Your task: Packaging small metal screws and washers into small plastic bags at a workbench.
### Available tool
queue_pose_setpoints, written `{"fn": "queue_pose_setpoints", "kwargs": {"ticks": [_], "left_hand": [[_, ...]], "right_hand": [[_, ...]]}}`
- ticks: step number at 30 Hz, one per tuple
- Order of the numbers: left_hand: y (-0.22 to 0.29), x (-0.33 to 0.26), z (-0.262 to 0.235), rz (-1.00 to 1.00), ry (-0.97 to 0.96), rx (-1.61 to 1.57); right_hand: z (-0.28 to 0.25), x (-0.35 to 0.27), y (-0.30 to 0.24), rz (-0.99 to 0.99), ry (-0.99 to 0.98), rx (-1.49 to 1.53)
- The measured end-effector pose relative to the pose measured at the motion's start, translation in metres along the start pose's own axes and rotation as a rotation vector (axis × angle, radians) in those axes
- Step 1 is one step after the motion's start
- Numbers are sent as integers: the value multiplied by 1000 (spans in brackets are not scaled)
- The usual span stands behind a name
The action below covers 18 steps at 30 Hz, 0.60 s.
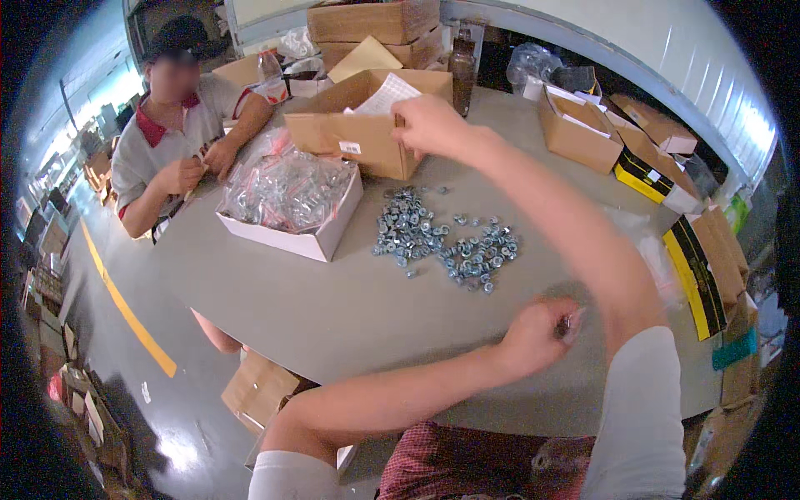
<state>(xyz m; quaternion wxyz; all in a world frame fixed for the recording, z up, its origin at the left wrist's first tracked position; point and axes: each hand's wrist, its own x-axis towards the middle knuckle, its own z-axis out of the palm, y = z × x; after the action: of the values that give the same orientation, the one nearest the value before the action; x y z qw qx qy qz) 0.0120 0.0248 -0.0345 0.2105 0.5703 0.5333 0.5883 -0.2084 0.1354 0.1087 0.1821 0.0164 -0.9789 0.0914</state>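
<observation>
The right hand (429, 125) reaches to the brown carton (354, 133) near the table's (333, 308) far edge, fingers curled at its rim; the left hand (537, 333) pinches a small bag (571, 323) near the near edge.

- Our right hand (429, 125): stretched out to the open brown carton (367, 125), fingers at its near wall.
- Our left hand (537, 333): closed round a small clear bag (572, 322), blurred.
- Loose metal nuts (446, 242): heaped on the grey table (333, 308), between our two hands.
- White box of filled bags (292, 200): left of the right hand.
- Another person (179, 133): seated beyond that box, hands together.
</observation>
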Motion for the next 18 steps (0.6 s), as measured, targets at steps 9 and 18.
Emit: {"fn": "queue_pose_setpoints", "kwargs": {"ticks": [9, 18], "left_hand": [[-10, -5, 4, 21, -32, 87], [6, -11, 15, 13, -116, -33]], "right_hand": [[51, 3, -1, -50, 110, 28], [67, -56, -18, -374, -10, -29]]}}
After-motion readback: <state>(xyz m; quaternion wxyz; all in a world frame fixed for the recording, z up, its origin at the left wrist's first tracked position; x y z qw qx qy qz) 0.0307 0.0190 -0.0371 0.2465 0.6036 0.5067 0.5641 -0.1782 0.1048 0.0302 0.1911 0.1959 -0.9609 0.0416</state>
